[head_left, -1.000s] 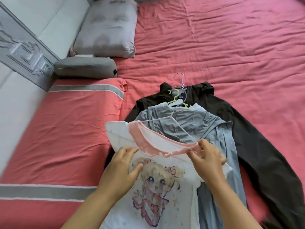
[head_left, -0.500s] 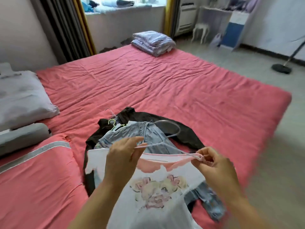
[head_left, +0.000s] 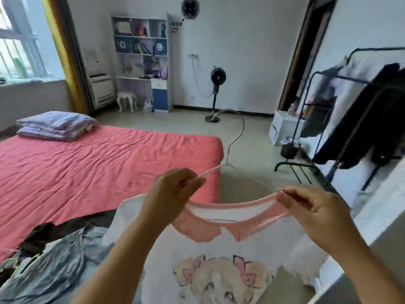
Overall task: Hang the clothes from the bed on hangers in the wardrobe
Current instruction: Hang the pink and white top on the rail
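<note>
Rumpled pink bed point(head_left: 98, 163) at nine o'clock; centre, left hand point(head_left: 173, 194) pinches a thin wire hanger point(head_left: 228, 150), right hand point(head_left: 311, 207) pinches the soft white shirt's point(head_left: 219, 260) pink collar, shirt held up.

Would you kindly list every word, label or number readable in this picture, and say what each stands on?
"ove": on the white side panel of the shelf unit; any earlier letters are unclear.
Wall clock: face too blurred to read.
White T-shirt: a cartoon print only, no words.
</note>
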Motion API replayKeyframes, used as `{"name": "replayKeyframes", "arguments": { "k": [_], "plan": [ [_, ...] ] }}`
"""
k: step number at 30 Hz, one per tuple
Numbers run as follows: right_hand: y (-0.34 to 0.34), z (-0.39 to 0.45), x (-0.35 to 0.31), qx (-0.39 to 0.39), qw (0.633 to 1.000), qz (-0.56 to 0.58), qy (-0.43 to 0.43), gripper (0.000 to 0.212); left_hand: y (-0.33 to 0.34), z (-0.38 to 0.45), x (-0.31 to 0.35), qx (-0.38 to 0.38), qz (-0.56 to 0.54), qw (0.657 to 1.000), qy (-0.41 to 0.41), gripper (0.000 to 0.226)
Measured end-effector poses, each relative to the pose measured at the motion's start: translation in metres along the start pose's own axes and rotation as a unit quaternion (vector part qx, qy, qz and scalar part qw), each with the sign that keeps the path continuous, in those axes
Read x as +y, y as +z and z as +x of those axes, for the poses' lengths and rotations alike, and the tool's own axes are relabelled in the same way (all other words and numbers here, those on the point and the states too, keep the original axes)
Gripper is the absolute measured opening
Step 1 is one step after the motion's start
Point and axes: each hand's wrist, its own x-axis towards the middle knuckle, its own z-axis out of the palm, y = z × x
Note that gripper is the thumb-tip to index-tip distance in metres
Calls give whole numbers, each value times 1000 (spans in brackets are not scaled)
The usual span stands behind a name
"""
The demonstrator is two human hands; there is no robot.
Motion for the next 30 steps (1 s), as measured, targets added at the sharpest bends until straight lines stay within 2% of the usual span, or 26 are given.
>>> {"name": "replayKeyframes", "arguments": {
  "k": [2, 5, 9, 11, 14, 18, 20, 23, 26, 30],
  "plan": [
    [-49, -22, 9, 51, 998, -37, 15, 28, 35, 11, 41, -20, -30, 997, 67, 32],
    [-118, -63, 22, 120, 985, -116, 48, 26, 89, 17, 100, -42, -85, 986, 134, 29],
    [-216, -128, 36, 207, 950, -207, 112, 23, 176, 11, 195, -98, -145, 963, 203, 33],
    [-259, -158, 38, 246, 932, -224, 143, 23, 216, 4, 243, -123, -176, 949, 230, 32],
    [-313, -196, 41, 285, 908, -242, 189, 35, 267, -11, 302, -166, -238, 926, 242, 21],
    [-365, -242, 54, 327, 873, -299, 205, 24, 325, -30, 360, -185, -287, 894, 289, 24],
    [-386, -263, 58, 350, 845, -336, 224, 23, 353, -40, 387, -187, -273, 885, 328, 25],
    [-408, -282, 58, 389, 779, -419, 258, 30, 383, -57, 429, -196, -253, 866, 384, 29],
    [-425, -293, 51, 428, 713, -479, 280, 30, 399, -80, 481, -281, -323, 830, 359, 48],
    [-435, -307, 36, 448, 644, -542, 300, 30, 411, -104, 539, -325, -467, 763, 307, 49]
  ]
}}
